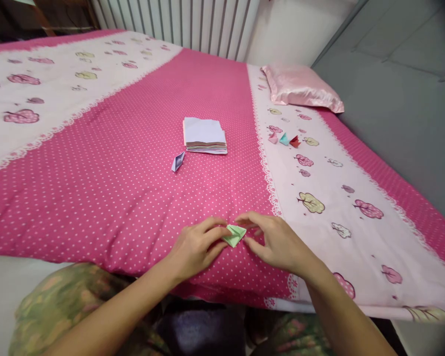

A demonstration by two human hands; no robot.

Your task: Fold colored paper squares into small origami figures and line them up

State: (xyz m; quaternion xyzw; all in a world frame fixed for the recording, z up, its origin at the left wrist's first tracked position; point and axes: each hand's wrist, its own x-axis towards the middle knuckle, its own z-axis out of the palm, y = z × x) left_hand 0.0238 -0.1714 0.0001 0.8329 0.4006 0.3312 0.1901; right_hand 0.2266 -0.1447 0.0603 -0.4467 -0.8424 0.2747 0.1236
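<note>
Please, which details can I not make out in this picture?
All in the head view:
- green folded paper: left end covered by the left hand's fingers
- paper stack: sheets too thin to count
- red folded paper: creases too small
- patterned clothing: cut off by the bottom edge

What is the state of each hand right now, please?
Left hand: closed on the left corner of the folded light-green paper.
Right hand: open, fingers and thumb apart near its right corner.
</note>
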